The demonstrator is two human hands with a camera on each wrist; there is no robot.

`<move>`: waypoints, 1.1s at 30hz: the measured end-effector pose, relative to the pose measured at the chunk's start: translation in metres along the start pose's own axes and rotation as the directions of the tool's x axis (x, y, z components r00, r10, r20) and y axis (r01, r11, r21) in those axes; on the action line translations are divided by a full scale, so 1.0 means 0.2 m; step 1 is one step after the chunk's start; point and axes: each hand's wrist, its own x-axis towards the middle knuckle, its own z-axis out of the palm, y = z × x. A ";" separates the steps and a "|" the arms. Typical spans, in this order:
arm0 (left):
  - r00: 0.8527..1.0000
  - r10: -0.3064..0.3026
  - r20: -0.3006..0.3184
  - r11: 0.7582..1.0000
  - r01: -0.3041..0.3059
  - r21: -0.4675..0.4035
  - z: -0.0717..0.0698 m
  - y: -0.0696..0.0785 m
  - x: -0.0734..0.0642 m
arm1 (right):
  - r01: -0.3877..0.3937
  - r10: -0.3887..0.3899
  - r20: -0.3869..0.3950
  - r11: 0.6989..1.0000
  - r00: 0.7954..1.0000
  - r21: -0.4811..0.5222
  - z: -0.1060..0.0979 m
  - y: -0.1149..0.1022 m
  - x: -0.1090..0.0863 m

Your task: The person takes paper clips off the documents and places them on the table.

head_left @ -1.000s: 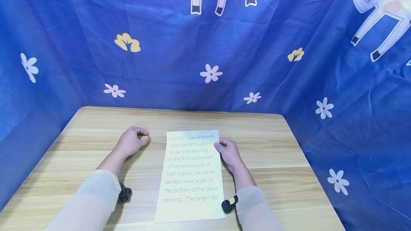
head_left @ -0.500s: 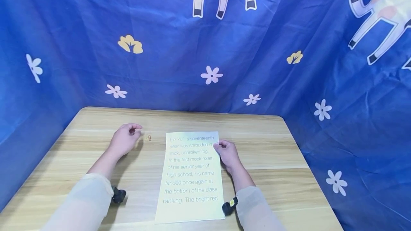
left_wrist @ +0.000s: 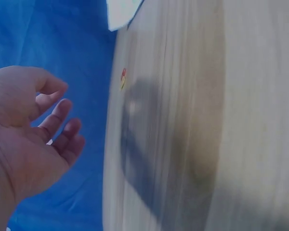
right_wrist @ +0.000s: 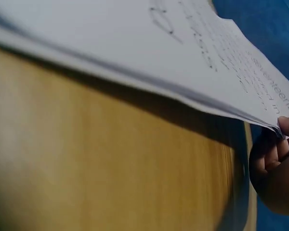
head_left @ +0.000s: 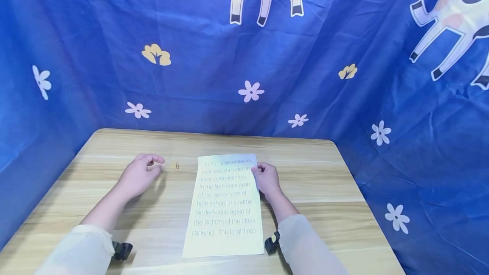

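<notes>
A stack of printed paper sheets (head_left: 223, 207) lies in front of me in the head view. At its upper right edge my right hand (head_left: 268, 179) pinches the sheets between thumb and fingers. The right wrist view shows this edge of the paper (right_wrist: 135, 57) raised off the table, with a shadow below. To the left, my left hand (head_left: 139, 175) hovers with loosely bent fingers and holds nothing. Just beyond its fingertips lies a small paper clip (head_left: 177, 165). In the left wrist view, red and yellow colouring shows at the clip (left_wrist: 123, 78); whether it is one clip or two is unclear.
The wooden table (head_left: 313, 173) has a far edge that meets a blue printed curtain (head_left: 198, 75), which also hangs at both sides. A black wrist camera (head_left: 122, 250) sits on the left sleeve and another camera (head_left: 272, 243) on the right.
My left hand has left the clip and drawn back to the left, its fingers loosening. The paper has shifted slightly left and away from me with my right hand still pinching it.
</notes>
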 end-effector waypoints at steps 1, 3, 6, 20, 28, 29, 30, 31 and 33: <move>1.000 -0.001 0.007 1.000 0.001 -0.002 0.00 0.01 -0.01 | 0.022 -0.022 -0.010 0.999 1.000 -0.033 0.01 0.00 0.01; 1.000 0.000 0.013 1.000 0.001 -0.007 0.01 0.03 -0.03 | 0.057 -0.060 -0.026 0.993 0.998 -0.104 0.02 -0.01 0.02; 1.000 0.003 0.024 1.000 -0.003 -0.007 0.02 0.05 -0.05 | 0.079 -0.088 -0.036 0.976 0.996 -0.201 0.04 -0.01 0.04; 0.999 -0.007 0.041 1.000 0.007 -0.011 0.06 0.07 -0.07 | 0.051 -0.066 -0.031 0.930 0.997 -0.363 0.06 0.00 0.05; 0.999 -0.002 0.043 1.000 0.003 -0.004 0.06 0.06 -0.08 | 0.067 -0.092 -0.035 0.893 0.995 -0.444 0.07 -0.01 0.06; 0.999 -0.001 0.043 1.000 0.002 -0.004 0.07 0.06 -0.08 | 0.070 -0.096 -0.035 0.888 0.995 -0.455 0.07 -0.01 0.06; 0.999 -0.001 0.043 1.000 0.001 -0.004 0.07 0.06 -0.09 | 0.078 -0.105 -0.032 0.879 0.994 -0.470 0.07 -0.01 0.06; 0.999 -0.001 0.042 1.000 0.001 -0.006 0.07 0.06 -0.09 | 0.084 -0.111 -0.027 0.870 0.993 -0.485 0.07 -0.01 0.06; 0.999 0.003 0.040 1.000 -0.003 -0.009 0.07 0.06 -0.09 | 0.099 -0.126 -0.017 0.848 0.992 -0.521 0.08 -0.01 0.07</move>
